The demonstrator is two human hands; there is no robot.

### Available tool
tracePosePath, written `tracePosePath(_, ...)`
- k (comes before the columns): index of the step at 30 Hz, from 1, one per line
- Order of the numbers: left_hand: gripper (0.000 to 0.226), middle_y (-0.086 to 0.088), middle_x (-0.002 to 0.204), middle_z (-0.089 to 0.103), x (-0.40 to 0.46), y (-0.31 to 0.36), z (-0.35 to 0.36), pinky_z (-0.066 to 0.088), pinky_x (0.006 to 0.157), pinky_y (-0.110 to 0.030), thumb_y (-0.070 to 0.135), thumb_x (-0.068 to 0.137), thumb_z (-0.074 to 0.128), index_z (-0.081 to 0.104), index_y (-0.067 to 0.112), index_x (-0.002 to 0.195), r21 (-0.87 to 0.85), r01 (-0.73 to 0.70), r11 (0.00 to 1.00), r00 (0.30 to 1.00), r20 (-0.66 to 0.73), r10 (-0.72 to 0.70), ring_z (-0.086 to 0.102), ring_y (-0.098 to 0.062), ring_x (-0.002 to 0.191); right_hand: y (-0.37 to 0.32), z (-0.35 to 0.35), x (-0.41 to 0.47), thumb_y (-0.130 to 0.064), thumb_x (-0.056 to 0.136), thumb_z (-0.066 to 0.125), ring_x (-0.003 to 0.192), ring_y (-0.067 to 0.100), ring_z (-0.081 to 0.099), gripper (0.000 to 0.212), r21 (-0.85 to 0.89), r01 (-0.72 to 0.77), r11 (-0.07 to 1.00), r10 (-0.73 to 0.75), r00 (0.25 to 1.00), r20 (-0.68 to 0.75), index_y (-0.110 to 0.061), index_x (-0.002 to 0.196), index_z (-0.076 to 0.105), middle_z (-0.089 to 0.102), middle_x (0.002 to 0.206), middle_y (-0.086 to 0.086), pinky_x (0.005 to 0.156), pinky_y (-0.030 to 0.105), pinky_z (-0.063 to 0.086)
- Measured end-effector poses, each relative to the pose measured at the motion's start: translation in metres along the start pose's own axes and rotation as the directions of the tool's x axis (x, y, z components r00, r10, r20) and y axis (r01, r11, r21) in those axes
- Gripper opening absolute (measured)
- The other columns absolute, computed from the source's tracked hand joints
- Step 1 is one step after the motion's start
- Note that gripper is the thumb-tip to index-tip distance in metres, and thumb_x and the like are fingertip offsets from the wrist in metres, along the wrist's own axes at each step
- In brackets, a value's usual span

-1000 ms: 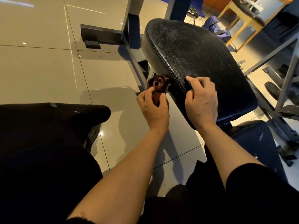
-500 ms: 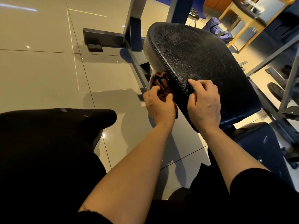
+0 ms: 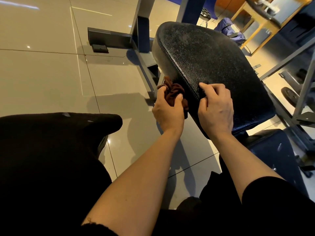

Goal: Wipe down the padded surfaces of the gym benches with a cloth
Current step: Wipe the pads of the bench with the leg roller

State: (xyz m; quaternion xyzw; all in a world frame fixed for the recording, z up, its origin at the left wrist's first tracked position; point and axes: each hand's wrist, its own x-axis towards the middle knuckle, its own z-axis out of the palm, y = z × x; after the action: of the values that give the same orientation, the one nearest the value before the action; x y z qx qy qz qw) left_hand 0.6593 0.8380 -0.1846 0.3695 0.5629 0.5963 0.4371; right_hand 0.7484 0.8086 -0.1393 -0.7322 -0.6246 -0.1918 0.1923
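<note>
My left hand (image 3: 167, 112) gripped a bunched-up brown cloth (image 3: 173, 94), with my fingers and thumb curled around it. I pressed the cloth against the side edge of the black bench pad (image 3: 213, 65), low down on its left side. The pad was tilted, and its top looked bumpy and a bit shiny. My right hand (image 3: 216, 108) held the same edge of the pad, just beside the cloth. Its fingers were curled over the rim and the thumb lay along the side. Both my arms were bare up to my dark sleeves. My knee (image 3: 59, 133), in black pants, was at the left. Under the pad was a gray metal frame (image 3: 141, 40) standing on the shiny tile floor (image 3: 42, 74). A second dark blue pad (image 3: 272, 159) sat lower, near my right arm. Far off at the top right stood a wooden table (image 3: 255, 19).
</note>
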Motion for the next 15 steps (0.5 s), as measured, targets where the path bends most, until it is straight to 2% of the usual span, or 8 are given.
tracePosePath(2,0.035,-0.004,0.107,0.069,-0.001,-0.006,-0.003,0.04,0.082,-0.015,0.021,0.083,0.072,0.063,0.014,0.116,0.032,0.095,0.995,0.995,-0.013,-0.094,0.063,-0.018,0.098,0.0,0.0,-0.001,-0.016,0.089,0.039,0.101,0.027,0.051,0.044,0.003,-0.001,1.0,0.001,1.0,0.002,-0.015,0.128,0.059,0.056,0.114,0.011,0.078,0.043,0.048)
tracePosePath(4,0.035,-0.003,0.107,0.069,-0.001,-0.007,-0.006,0.045,0.087,-0.019,0.02,0.083,0.073,0.064,0.015,0.117,0.004,0.13,0.992,0.989,-0.07,-0.129,0.062,-0.015,0.096,0.0,-0.001,-0.001,-0.016,0.089,0.038,0.101,0.026,0.051,0.045,0.006,-0.002,1.0,0.002,1.0,0.0,-0.015,0.128,0.059,0.056,0.114,0.011,0.077,0.042,0.048)
tracePosePath(8,0.035,-0.005,0.106,0.07,0.006,0.011,0.001,0.034,0.078,0.001,0.018,0.081,0.075,0.065,0.011,0.114,-0.046,0.003,0.999,0.994,-0.113,-0.008,0.06,-0.011,0.093,-0.001,0.0,-0.001,-0.017,0.087,0.037,0.099,0.027,0.052,0.046,0.012,0.004,1.0,-0.004,1.0,-0.011,-0.015,0.126,0.06,0.056,0.112,0.011,0.077,0.042,0.047)
tracePosePath(10,0.034,-0.004,0.105,0.07,0.011,0.015,0.007,0.033,0.076,0.002,0.019,0.081,0.074,0.065,0.01,0.112,-0.032,0.006,0.999,0.997,-0.078,-0.008,0.06,-0.011,0.092,-0.001,0.0,-0.001,-0.017,0.086,0.037,0.1,0.028,0.052,0.046,0.005,0.006,1.0,-0.006,1.0,-0.01,-0.015,0.126,0.06,0.056,0.113,0.011,0.077,0.043,0.047)
tracePosePath(13,0.03,-0.002,0.107,0.068,0.013,-0.001,0.007,0.036,0.079,-0.013,0.022,0.082,0.073,0.065,0.015,0.111,0.035,0.179,0.983,0.984,-0.03,-0.178,0.061,-0.018,0.099,0.0,0.0,0.0,-0.015,0.087,0.038,0.099,0.028,0.051,0.045,0.004,0.007,1.0,-0.007,1.0,-0.011,-0.015,0.126,0.06,0.056,0.113,0.011,0.077,0.043,0.047)
tracePosePath(15,0.029,-0.002,0.109,0.068,0.006,-0.017,0.003,0.034,0.079,-0.015,0.021,0.082,0.073,0.066,0.017,0.11,0.064,0.284,0.957,0.959,-0.031,-0.283,0.06,-0.02,0.101,0.0,0.0,-0.001,-0.015,0.088,0.038,0.099,0.027,0.051,0.045,0.011,0.006,1.0,-0.006,1.0,-0.006,-0.015,0.127,0.059,0.056,0.113,0.011,0.077,0.042,0.047)
